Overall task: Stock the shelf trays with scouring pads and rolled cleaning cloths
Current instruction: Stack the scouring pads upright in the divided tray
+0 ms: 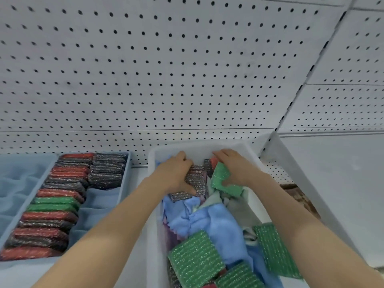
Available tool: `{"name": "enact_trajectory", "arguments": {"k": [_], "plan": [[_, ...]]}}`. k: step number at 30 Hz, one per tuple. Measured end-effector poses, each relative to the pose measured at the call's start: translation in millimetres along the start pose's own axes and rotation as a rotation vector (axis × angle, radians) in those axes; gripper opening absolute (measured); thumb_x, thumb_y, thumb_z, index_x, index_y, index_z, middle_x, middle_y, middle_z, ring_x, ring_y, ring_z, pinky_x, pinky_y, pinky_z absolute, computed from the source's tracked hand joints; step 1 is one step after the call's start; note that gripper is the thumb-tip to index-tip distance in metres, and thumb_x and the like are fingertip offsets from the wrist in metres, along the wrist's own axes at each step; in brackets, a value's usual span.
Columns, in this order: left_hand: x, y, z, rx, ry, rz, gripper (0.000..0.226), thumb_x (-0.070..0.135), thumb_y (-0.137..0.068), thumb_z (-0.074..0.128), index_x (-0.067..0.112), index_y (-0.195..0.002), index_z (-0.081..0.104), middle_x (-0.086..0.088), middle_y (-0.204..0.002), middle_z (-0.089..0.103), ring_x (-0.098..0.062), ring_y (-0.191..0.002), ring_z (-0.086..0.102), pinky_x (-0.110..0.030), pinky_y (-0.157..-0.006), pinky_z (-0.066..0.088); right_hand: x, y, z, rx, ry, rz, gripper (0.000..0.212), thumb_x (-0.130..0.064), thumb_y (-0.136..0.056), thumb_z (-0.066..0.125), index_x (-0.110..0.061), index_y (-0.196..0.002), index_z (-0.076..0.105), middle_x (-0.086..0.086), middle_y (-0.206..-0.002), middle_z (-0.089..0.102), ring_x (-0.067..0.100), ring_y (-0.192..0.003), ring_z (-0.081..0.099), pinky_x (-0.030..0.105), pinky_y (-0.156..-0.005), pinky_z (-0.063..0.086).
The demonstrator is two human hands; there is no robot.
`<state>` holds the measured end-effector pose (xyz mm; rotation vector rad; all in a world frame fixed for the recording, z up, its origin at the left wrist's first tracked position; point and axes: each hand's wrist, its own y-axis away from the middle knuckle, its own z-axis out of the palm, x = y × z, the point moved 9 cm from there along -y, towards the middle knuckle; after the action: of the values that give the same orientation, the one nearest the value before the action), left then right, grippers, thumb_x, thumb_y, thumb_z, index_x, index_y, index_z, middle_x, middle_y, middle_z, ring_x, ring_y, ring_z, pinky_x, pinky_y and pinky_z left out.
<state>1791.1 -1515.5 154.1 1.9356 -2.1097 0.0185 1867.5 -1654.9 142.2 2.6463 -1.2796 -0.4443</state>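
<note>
A white bin (152, 204) on the shelf holds loose blue cloths (209, 221) and green scouring pads (194, 258). At its far end my left hand (174, 173) grips grey glittery scouring pads (194, 179). Beside it my right hand (234, 167) holds a green scouring pad (225, 181) by its upper edge. To the left a blue fabric tray (124, 179) has a row of red, grey and green pads (54, 206) standing on edge, with more grey pads (108, 171) at its back.
A white pegboard wall (166, 69) rises behind the shelf. A second blue tray (18, 183) with fabric dividers lies at the far left. A white shelf divider (307, 194) stands right of the bin, with a brown carton (299, 196) beyond it.
</note>
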Motion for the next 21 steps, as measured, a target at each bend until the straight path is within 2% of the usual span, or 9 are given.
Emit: {"name": "enact_trajectory", "arguments": {"k": [2,6,9,11,13,16,18,21], "plan": [[-2.6,11.1,-6.9,0.023,0.061,0.001,0.068,0.048,-0.069,0.079,0.016,-0.12,0.049,-0.004,-0.112,0.045,-0.022,-0.099,0.052,-0.033,-0.078,0.046,-0.6,-9.3,5.1,-0.052,0.075,0.012,0.114,-0.031,-0.063,0.088,-0.022,-0.153,0.018,0.008,-0.151,0.033,0.028,-0.136,0.035,0.036,-0.11,0.033],[-9.9,25.7,-11.8,0.093,0.174,-0.028,0.06,0.043,-0.08,0.071,0.017,-0.127,0.045,-0.003,-0.113,0.058,-0.022,-0.103,0.057,-0.03,-0.078,0.041,0.3,-15.2,-1.2,-0.024,0.333,0.051,0.093,-0.05,-0.06,0.084,-0.024,-0.137,0.041,0.006,-0.131,0.044,0.027,-0.12,0.041,0.038,-0.099,0.036],[-14.0,33.1,-17.6,0.166,0.293,-0.064,0.065,0.04,-0.084,0.069,0.018,-0.137,0.038,-0.005,-0.124,0.056,-0.023,-0.11,0.055,-0.026,-0.079,0.037,-2.1,-13.5,-5.6,-0.01,0.317,0.028,0.086,-0.05,-0.06,0.084,-0.024,-0.132,0.046,0.003,-0.129,0.046,0.026,-0.119,0.043,0.038,-0.096,0.037],[-16.7,38.1,-23.5,0.242,0.42,-0.099,0.068,0.039,-0.086,0.069,0.021,-0.14,0.033,-0.002,-0.122,0.056,-0.022,-0.108,0.056,-0.024,-0.079,0.036,-2.9,-5.7,-2.9,-0.035,0.241,0.035,0.08,-0.041,-0.064,0.085,-0.021,-0.13,0.045,0.004,-0.124,0.054,0.025,-0.108,0.051,0.034,-0.086,0.041],[-19.7,43.5,-29.1,0.312,0.555,-0.132,0.074,0.041,-0.085,0.07,0.024,-0.144,0.028,0.002,-0.115,0.053,-0.02,-0.101,0.058,-0.025,-0.082,0.04,0.0,6.1,-6.1,0.004,0.082,0.063,0.069,-0.031,-0.068,0.085,-0.019,-0.122,0.043,0.006,-0.113,0.061,0.024,-0.091,0.054,0.032,-0.072,0.042],[-23.9,55.5,-34.3,0.405,0.713,-0.186,0.082,0.043,-0.084,0.07,0.026,-0.148,0.022,0.007,-0.113,0.049,-0.017,-0.096,0.06,-0.033,-0.087,0.049,8.8,31.3,-37.3,0.229,-0.211,0.108,0.059,-0.035,-0.073,0.081,-0.023,-0.117,0.043,-0.005,-0.106,0.06,0.019,-0.08,0.055,0.03,-0.067,0.043],[-27.9,65.4,-36.7,0.486,0.798,-0.236,0.08,0.044,-0.084,0.07,0.028,-0.147,0.024,0.007,-0.11,0.051,-0.018,-0.096,0.061,-0.038,-0.087,0.051,15.2,54.1,-59.0,0.373,-0.608,0.144,0.057,-0.04,-0.074,0.081,-0.024,-0.116,0.045,-0.011,-0.102,0.055,0.013,-0.082,0.059,0.031,-0.07,0.05],[-26.5,80.9,-46.5,0.628,0.897,-0.25,0.072,0.039,-0.087,0.067,0.033,-0.146,0.027,0.01,-0.108,0.051,-0.019,-0.099,0.061,-0.037,-0.089,0.051,4.8,83.4,-75.7,0.462,-1.207,0.131,0.045,-0.035,-0.083,0.075,-0.021,-0.118,0.05,-0.005,-0.102,0.059,0.011,-0.081,0.065,0.025,-0.06,0.054]]}}
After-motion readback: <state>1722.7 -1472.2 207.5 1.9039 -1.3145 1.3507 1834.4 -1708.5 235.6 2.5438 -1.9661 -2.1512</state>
